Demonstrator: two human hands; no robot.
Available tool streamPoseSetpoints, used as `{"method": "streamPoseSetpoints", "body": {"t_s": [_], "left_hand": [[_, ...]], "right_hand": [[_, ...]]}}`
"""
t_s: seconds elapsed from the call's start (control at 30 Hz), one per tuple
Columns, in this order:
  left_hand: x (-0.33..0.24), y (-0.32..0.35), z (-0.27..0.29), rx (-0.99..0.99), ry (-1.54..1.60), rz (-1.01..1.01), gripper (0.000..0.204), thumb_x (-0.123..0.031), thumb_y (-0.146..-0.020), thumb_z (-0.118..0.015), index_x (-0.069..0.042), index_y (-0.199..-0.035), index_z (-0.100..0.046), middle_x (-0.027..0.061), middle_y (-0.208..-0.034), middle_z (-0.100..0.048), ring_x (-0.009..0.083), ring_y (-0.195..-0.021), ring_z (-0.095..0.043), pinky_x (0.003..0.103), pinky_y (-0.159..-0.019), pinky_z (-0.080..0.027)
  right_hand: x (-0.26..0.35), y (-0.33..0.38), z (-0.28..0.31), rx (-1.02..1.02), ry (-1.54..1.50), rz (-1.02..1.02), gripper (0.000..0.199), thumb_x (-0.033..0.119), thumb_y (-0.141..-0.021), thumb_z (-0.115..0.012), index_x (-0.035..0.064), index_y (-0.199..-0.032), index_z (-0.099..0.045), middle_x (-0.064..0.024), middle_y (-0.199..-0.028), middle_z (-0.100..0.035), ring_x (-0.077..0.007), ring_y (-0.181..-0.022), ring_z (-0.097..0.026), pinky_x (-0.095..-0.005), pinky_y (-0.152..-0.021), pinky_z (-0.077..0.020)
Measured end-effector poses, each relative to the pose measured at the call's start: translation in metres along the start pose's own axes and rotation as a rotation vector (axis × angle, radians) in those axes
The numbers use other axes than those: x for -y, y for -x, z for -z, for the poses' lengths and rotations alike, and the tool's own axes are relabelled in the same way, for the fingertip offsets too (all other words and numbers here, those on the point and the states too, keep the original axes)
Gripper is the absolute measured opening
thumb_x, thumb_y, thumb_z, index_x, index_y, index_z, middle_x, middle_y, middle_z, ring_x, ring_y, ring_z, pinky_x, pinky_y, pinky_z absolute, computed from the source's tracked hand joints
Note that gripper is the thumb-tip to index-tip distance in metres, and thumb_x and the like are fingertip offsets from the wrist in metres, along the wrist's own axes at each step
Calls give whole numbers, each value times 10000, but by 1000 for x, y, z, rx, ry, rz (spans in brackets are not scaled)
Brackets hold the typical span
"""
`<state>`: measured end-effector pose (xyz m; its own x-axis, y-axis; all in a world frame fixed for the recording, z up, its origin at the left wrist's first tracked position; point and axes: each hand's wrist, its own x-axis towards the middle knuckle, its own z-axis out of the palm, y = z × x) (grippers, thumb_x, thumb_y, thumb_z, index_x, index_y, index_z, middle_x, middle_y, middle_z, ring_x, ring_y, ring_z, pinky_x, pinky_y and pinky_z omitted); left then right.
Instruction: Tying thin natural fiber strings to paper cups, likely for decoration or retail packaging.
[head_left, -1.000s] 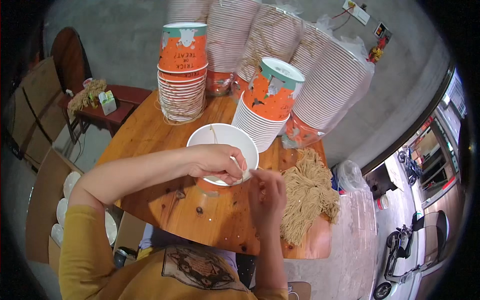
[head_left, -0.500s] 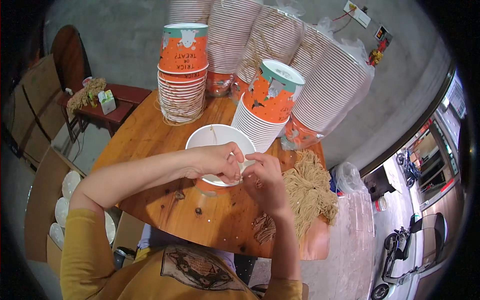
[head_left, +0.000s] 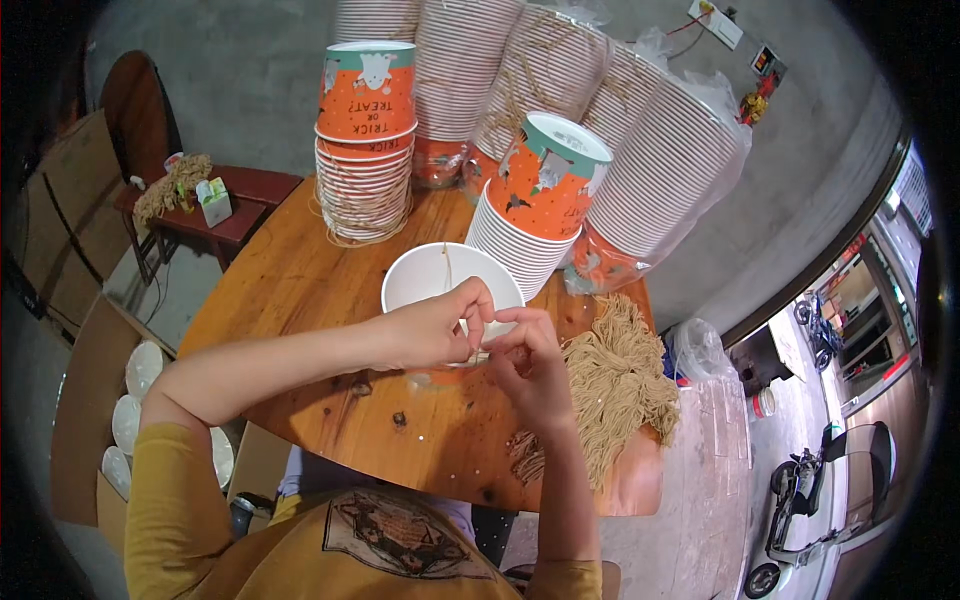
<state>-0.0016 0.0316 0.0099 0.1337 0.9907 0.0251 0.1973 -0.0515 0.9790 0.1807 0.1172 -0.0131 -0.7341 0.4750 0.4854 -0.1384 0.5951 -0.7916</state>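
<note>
A wooden worktop, brown and marked with dark knots, spreads beneath the hands. Beyond them rises a bare grey wall, with a white fitting high up to their right. Well off to their left, near the wall, stand a low red-brown bench and a dark rounded board. To their right, pale floor runs toward a dark-edged opening, bright with daylight, where a scooter is parked.

One central bucket, two twine bundles (tan).
</note>
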Motion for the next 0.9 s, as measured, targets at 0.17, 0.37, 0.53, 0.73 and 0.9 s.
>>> {"method": "streamPoseSetpoints", "body": {"t_s": [0.17,0.37,0.53,0.73,0.9], "left_hand": [[2,5,-2,-46,-159,-84,329,35,-816,-515,-77,-1096,-383,25,-848,-522,108,-707,-527,270,-609,-426],[-6,8,-9,-155,-320,-131,287,16,-863,-511,-70,-1103,-380,68,-845,-516,200,-723,-550,333,-645,-445],[-4,9,-14,-236,-462,-261,291,3,-881,-519,-63,-1139,-403,100,-893,-506,255,-754,-554,366,-679,-458],[11,6,3,-221,-639,-404,171,-26,-887,-547,-24,-1057,-520,141,-1026,-451,264,-755,-577,350,-659,-504],[-5,4,6,-112,-450,-105,68,-47,-872,-569,-1,-915,-540,126,-1006,-444,229,-753,-582,316,-563,-548]], "right_hand": [[12,2,-2,-13,-172,-280,130,-52,-869,-548,34,-963,-521,-23,-897,-532,-40,-609,-516,-188,-497,-390],[19,5,-9,-64,55,-275,118,46,-893,-625,55,-998,-573,31,-615,-477,-39,-568,-460,-214,-513,-365],[12,6,-17,-115,199,-271,101,111,-892,-665,69,-977,-632,-15,-646,-550,-61,-578,-489,-254,-541,-420],[2,8,-21,-171,88,-332,95,137,-891,-675,56,-924,-636,-6,-634,-525,-65,-573,-459,-243,-540,-406],[9,5,-21,-143,178,-370,104,156,-890,-679,61,-919,-647,-5,-597,-498,-77,-551,-446,-251,-531,-403]]}}
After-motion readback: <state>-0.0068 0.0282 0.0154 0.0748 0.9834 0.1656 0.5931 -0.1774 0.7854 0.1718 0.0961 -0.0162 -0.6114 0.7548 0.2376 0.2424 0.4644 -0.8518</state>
